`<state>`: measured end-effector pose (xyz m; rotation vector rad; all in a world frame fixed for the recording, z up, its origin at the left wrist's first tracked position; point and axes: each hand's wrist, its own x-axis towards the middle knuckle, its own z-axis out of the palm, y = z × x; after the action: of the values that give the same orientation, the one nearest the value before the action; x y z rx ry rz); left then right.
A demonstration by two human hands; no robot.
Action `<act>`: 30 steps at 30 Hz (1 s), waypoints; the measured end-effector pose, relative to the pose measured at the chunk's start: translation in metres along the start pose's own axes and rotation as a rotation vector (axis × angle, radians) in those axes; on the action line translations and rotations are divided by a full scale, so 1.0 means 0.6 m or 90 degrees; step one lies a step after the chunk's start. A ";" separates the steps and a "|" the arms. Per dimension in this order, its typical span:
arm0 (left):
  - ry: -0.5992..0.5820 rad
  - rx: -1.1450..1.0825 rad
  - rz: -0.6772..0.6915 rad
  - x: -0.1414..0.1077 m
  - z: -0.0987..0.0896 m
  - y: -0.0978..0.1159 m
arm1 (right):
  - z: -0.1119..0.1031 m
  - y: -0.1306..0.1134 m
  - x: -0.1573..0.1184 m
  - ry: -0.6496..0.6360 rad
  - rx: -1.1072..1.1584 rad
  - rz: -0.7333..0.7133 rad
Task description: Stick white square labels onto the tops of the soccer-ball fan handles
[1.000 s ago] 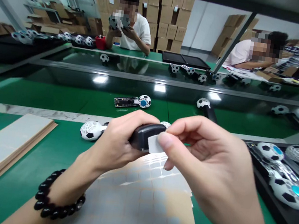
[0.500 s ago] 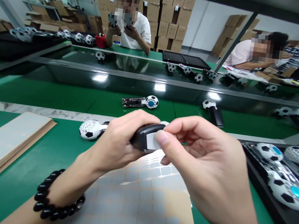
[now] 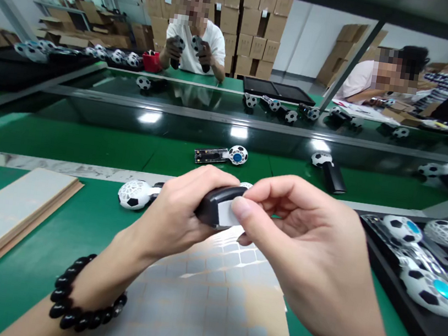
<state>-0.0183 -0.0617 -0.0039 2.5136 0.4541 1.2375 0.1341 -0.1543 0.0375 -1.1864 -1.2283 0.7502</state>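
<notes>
My left hand [image 3: 176, 214], with a black bead bracelet [image 3: 70, 316] at the wrist, is wrapped round the black handle [image 3: 210, 206] of a device. A pale grey sticker [image 3: 224, 213] covers part of the handle's end face. My right hand [image 3: 313, 242] pinches the sticker's edge between thumb and forefinger, against the handle. A bit of white ball shows behind my fingers; most of the device is hidden. Below both hands lies a sheet of grey stickers [image 3: 206, 293] on tan backing. Left of my left hand lies a football-shaped device [image 3: 133, 195], partly covered.
A stack of sticker sheets [image 3: 12, 221] lies at left. At right, a black tray [image 3: 406, 321] holds several football-headed devices. Beyond the bench edge, a belt [image 3: 65, 140] carries an opened device [image 3: 221, 155] and a black-handled one [image 3: 333, 177]. A co-worker [image 3: 208, 43] opposite holds two devices.
The devices on the near belt have shifted right, those on the far belt left. The co-worker opposite has lowered the two devices. My hands have barely moved.
</notes>
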 end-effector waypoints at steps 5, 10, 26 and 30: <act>0.000 0.005 0.002 -0.004 -0.002 -0.002 | 0.000 0.000 0.000 0.000 -0.010 0.007; 0.000 0.006 -0.001 -0.002 0.000 -0.002 | 0.000 -0.001 0.001 -0.001 -0.022 0.008; -0.018 0.042 0.033 0.000 0.003 -0.006 | -0.018 -0.010 -0.016 0.014 -0.419 -0.226; -0.010 -0.014 0.005 0.000 0.006 -0.011 | -0.028 0.003 -0.007 0.092 -0.440 -0.159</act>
<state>-0.0162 -0.0564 -0.0087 2.5069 0.4247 1.2186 0.1494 -0.1624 0.0359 -1.5633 -1.5316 0.0321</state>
